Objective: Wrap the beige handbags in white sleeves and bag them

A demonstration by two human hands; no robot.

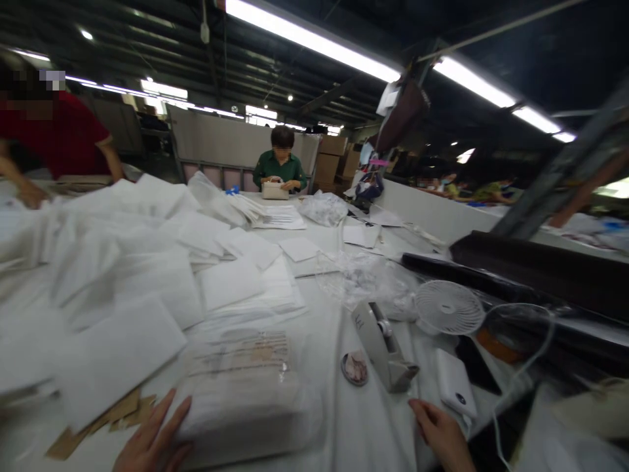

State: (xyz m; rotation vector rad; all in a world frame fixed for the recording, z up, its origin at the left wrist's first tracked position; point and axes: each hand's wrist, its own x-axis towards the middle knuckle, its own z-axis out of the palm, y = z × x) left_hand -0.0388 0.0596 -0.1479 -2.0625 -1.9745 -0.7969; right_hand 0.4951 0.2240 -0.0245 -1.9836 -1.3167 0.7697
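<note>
My left hand (156, 438) lies with its fingers stretched out against the left side of a plastic-wrapped package (240, 413). The package is pale, with lines of print seen through the film on its top. My right hand (441, 434) is close below the front end of a grey tape dispenser (382, 347). Its thumb and forefinger are pinched together, and what they hold, if anything, is too small to make out. Between the package and the dispenser sits a small round dish (354, 367) with a crumpled scrap in it.
White sheets or pouches (122, 262) are heaped on the left, above brown card scraps (118, 413). On the right are a white fan (449, 307), a white power bank (455, 383) and cables. Clear plastic (368, 278) lies behind the dispenser. Two co-workers are across the table.
</note>
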